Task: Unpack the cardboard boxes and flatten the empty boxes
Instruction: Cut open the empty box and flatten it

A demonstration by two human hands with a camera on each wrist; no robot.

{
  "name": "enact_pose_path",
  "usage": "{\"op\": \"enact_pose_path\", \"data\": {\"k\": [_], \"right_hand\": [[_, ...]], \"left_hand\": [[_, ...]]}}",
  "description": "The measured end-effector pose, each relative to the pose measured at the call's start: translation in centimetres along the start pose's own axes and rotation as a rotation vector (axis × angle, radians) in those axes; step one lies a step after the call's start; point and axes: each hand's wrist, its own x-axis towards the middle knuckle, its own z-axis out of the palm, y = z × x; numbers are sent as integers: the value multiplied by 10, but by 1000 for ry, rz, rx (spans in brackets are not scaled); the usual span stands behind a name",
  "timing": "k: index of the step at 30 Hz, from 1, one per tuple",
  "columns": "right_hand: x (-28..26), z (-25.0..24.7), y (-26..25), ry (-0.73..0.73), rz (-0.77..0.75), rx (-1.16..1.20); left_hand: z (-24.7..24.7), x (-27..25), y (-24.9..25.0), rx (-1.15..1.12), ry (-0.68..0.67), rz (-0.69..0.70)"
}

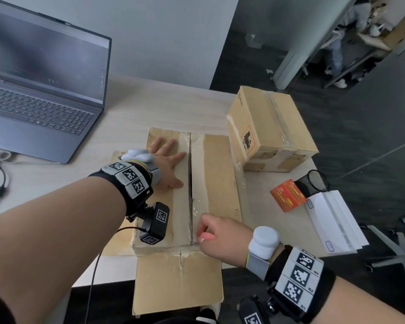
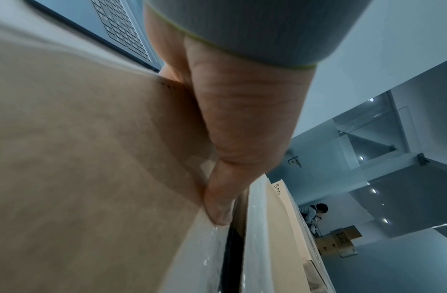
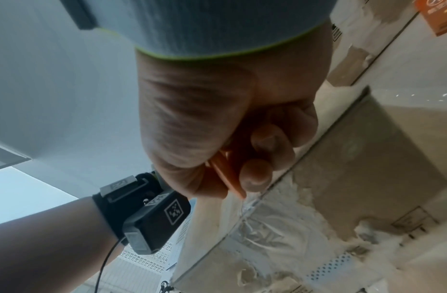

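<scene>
Fingers spread flat, the person's left hand (image 1: 166, 164) presses on the left top flap of a large cardboard box (image 1: 216, 174) at the near edge of a pale wooden table (image 1: 136, 108), while the right hand (image 1: 216, 239) curls tightly around a pink cutter (image 3: 227, 174), its tip at the near end of the taped centre seam (image 1: 190, 183), where a dark gap shows. Just beside it to the right stands a smaller taped box (image 1: 267, 127); an open laptop (image 1: 45, 90) sits far left.
</scene>
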Motion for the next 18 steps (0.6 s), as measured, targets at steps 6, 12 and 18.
{"op": "enact_pose_path", "data": {"k": [6,12,18], "right_hand": [[-15,1,25,-32,-39,177],[1,-15,55,163,-101,462],[34,-54,90,441,-72,711]], "left_hand": [[3,-14,-4,-71,47,-115],[4,-43,2,-161,96,-299],[24,-81,52,-91,96,-199]]}}
